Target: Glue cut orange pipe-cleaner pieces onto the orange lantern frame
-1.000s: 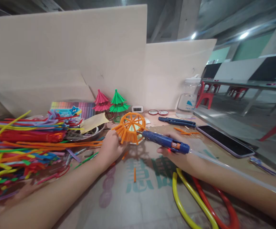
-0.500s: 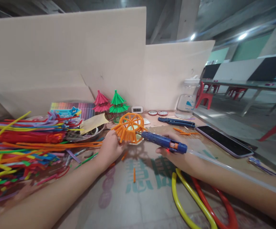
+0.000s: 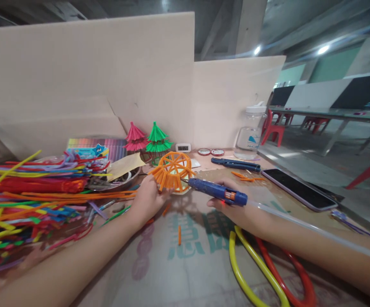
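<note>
Near the middle of the table, my left hand (image 3: 149,196) grips the left lower side of an orange pipe-cleaner frame (image 3: 174,164), which has a spoked round top and short strips fanning down from its rim. My right hand (image 3: 225,204) is wrapped round a blue glue gun (image 3: 217,190) with a clear glue stick (image 3: 303,221) trailing out of its back. The gun's tip points left and meets or nearly meets the frame's lower right side; contact is too small to tell. A short orange piece (image 3: 179,235) lies on the cardboard below.
Many coloured pipe cleaners (image 3: 38,183) are heaped at the left, beside a metal bowl (image 3: 134,175). Pink (image 3: 136,137) and green (image 3: 157,138) pagoda-like models stand behind. Scissors (image 3: 252,273), a phone (image 3: 296,187), a blue utility knife (image 3: 236,164) and a water bottle (image 3: 250,132) lie or stand rightward.
The glue gun has shifted very slightly left against the orange frame. Both hands keep their grips, and the whole view has moved a little.
</note>
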Tool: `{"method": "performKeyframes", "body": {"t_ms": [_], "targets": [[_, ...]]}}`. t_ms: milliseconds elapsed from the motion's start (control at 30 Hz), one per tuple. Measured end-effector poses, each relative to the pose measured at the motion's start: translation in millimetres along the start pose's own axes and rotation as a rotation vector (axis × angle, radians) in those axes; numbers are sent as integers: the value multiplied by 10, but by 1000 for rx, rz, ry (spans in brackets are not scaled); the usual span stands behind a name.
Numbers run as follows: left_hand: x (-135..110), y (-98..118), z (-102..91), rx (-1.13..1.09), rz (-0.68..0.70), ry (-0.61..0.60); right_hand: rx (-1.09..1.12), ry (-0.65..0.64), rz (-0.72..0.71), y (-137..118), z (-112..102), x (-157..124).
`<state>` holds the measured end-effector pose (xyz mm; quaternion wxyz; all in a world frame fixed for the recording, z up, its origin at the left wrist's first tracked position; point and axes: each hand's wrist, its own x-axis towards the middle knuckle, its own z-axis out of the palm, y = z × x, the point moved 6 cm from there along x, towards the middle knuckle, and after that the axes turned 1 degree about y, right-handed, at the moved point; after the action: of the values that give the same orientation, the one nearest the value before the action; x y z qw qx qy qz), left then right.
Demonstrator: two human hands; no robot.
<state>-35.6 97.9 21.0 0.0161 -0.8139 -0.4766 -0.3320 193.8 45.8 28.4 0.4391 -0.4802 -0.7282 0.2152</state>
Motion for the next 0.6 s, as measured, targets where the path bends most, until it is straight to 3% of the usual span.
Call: {"method": "performKeyframes", "body": {"t_ms": [333, 600], "targets": [[2, 5, 0, -29, -7, -1, 37, -69, -58, -3, 13, -23], [8, -4, 10, 2, -3, -10, 84, -33, -34, 7, 11, -14]]}}
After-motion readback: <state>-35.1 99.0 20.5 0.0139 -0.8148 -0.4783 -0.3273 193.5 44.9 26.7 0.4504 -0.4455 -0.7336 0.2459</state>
